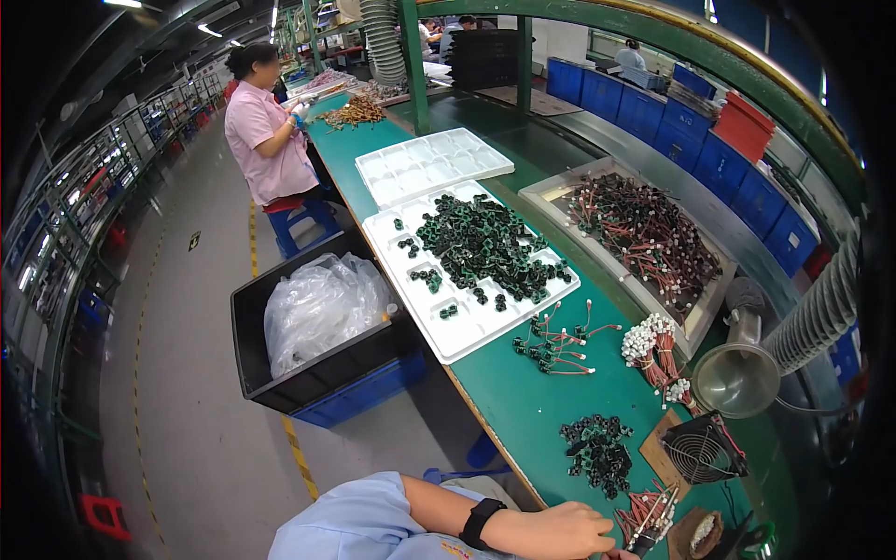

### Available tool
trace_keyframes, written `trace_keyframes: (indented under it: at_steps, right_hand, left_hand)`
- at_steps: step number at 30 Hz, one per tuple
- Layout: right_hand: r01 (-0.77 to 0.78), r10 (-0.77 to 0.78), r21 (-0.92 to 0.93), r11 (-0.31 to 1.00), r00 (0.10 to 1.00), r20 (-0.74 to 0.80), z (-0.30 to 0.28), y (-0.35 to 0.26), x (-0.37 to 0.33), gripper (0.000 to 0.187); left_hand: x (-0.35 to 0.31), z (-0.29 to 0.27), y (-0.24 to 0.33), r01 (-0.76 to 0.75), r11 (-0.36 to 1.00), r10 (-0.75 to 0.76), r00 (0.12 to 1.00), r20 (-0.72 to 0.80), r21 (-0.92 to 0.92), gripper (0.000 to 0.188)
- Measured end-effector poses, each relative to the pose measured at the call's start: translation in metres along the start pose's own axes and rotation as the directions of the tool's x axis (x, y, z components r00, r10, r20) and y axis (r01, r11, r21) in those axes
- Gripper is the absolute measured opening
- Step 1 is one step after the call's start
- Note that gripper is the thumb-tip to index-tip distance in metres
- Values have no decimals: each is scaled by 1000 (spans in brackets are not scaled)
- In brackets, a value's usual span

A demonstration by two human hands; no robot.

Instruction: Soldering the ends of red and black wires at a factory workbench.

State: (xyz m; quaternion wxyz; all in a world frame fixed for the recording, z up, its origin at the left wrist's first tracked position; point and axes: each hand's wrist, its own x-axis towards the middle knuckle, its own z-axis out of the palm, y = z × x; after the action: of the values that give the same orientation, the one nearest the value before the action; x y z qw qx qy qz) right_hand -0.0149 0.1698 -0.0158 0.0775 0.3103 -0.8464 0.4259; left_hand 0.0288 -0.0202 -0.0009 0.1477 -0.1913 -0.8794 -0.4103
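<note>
Green tabletop [499, 397] runs diagonally; its near long edge borders the grey floor [191, 373]. Bare surface lies between the white plastic compartment tray [439, 342] and your heap of small black-and-green parts [597, 454]. Room tightens toward the tabletop's near-end corner, where the black square fan with round grille [702, 455] stands just beyond the loose red wires [640, 510].

Your left forearm, black band [482, 523] at the wrist, crosses the near edge. Left hand [560, 532]: back upward, fingers curled, just beside the red wires; fingertips hidden, so you cannot tell whether it pinches anything. Right hand [620, 554]: only a sliver at the view's lower rim; state cannot be told.

Count: at least two white trays, one fan, one heap by your hand; its pieces overlap too much to number.
</note>
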Motion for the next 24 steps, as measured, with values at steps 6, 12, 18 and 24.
trace_keyframes:
  at_steps: [6, 12, 18, 24]
  right_hand:
    - [-172, 169, 24, 985, 982, 81, -19, 1, 10, 16]
    - [127, -129, 114, 985, 992, 9, -28, 18, 11, 34]
    - [0, 21, 384, 923, 999, -51, -40, 19, -18, 33]
    - [-45, 78, 411, 911, 995, -64, -52, 34, -20, 23]
  left_hand:
    - [26, 24, -15, -79, 991, 78, 997, 10, 105, 13]
    - [42, 18, 12, 55, 989, -70, 992, 107, 137, 5]
    - [55, 24, 39, 75, 997, -72, 957, 283, -1, 7]
    - [65, 39, 39, 66, 996, -81, 938, 337, 57, 7]
